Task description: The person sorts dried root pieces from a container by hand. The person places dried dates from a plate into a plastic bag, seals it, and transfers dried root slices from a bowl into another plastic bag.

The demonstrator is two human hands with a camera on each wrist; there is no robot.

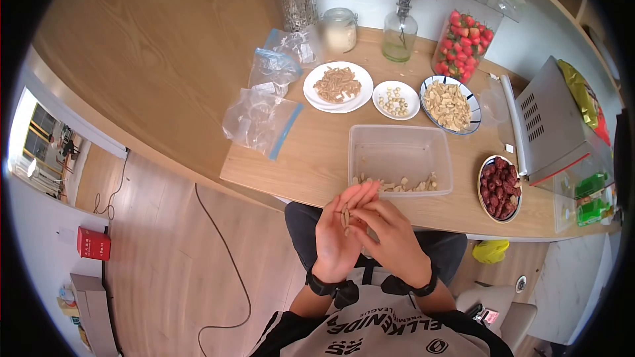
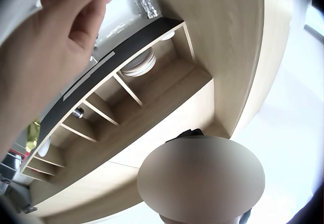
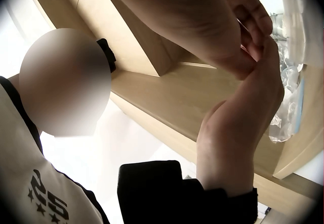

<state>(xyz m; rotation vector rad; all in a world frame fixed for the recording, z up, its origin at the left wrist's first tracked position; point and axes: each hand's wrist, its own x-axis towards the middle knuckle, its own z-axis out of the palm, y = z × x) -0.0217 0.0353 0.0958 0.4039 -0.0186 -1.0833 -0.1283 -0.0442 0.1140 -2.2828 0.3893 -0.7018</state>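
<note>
My left hand (image 1: 335,241) is held palm up in front of the body, fingers extended, with several short brown dried root strips (image 1: 346,217) lying on it. Over that palm, my right hand (image 1: 398,243) pinches at the strips with thumb and forefinger. Both hands are just off the near edge of a clear plastic box (image 1: 400,133), which has pale dried pieces (image 1: 423,184) along its near side. More brown strips (image 1: 337,84) are heaped on a white plate (image 1: 311,98). In the right wrist view, the strips are hidden behind the fingers.
Behind the box are a small plate of pale seeds (image 1: 393,101) and a bowl of pale slices (image 1: 448,104). Red dates (image 1: 499,188) fill a bowl at right. Plastic bags (image 1: 256,122) lie left. A jar (image 1: 339,32), a vase (image 1: 399,36) and a strawberry container (image 1: 463,46) stand at the back.
</note>
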